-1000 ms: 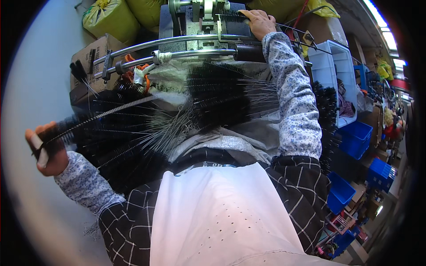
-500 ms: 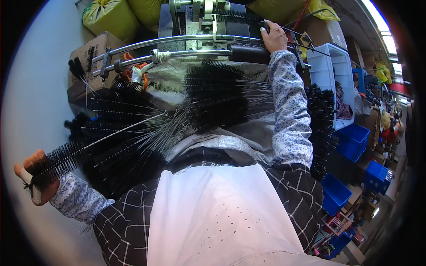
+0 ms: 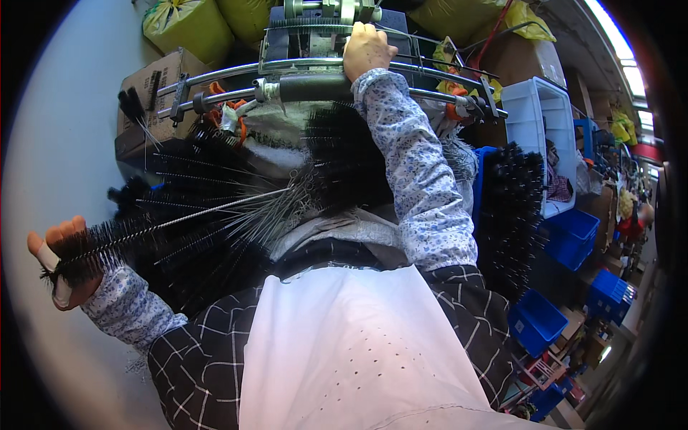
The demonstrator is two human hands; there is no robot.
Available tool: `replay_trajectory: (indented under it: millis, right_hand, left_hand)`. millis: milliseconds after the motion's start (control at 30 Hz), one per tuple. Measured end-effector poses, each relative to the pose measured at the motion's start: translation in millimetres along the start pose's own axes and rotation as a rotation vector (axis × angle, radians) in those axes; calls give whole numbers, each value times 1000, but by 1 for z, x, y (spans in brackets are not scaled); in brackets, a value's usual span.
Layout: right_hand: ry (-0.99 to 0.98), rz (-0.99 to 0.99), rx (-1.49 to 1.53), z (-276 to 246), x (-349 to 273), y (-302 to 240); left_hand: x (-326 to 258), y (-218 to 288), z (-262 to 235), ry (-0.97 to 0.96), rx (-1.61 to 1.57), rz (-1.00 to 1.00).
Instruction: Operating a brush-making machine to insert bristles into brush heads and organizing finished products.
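Observation:
Out at the far left, my left hand is closed around the bristled end of a black twisted-wire brush. White tape wraps a digit of this hand. The brush's bare wire stem slants up to a looped end over a pile of similar brushes in front of me. My right hand is closed at the machine, above the black sleeve on its front steel rail. What its fingers grip is hidden. Beside it, a thin bristled strip or brush lies across the machine.
A cardboard box and yellow sacks stand behind the rails' left end. On the right are more black brushes, a white crate and blue bins. Pale sacking covers my lap.
My right hand has moved left along the machine, and the black sleeve has slid left on the rail. My left hand still holds the brush, shifted slightly with the view.

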State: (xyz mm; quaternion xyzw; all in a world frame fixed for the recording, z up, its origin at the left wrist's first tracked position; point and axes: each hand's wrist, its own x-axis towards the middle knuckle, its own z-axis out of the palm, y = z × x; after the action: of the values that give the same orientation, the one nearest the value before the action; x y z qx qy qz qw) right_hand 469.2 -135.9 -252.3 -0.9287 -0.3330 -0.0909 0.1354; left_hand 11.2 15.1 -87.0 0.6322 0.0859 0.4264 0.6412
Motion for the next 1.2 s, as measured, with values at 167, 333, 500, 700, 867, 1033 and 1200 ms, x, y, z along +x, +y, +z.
replay_trajectory:
  millis: [167, 333, 500, 700, 867, 1033, 1200]
  right_hand:
    - [-69, -44, 21, -10, -2, 13]
    - [-95, -40, 21, -17, 7, 76]
    - [-48, -73, -8, -31, 14, 159]
    - [-43, -54, -108, -17, 59, 215]
    - [-362, -205, 263, -55, 57, 239]
    - [-616, -254, 649, -138, 3, 195]
    - [-678, -710, 768, -144, -54, 61]
  left_hand:
    - [16, -5, 23, -204, -280, -43]
    - [6, 8, 10, -137, -293, -60]
    - [9, 6, -28, -3, -129, -8]
    - [32, -8, 55, -193, -485, -185]
    - [44, -47, 57, -378, -389, -229]
    - [48, -57, 94, -363, -121, -330]
    - [61, -93, 183, -405, 112, -380]
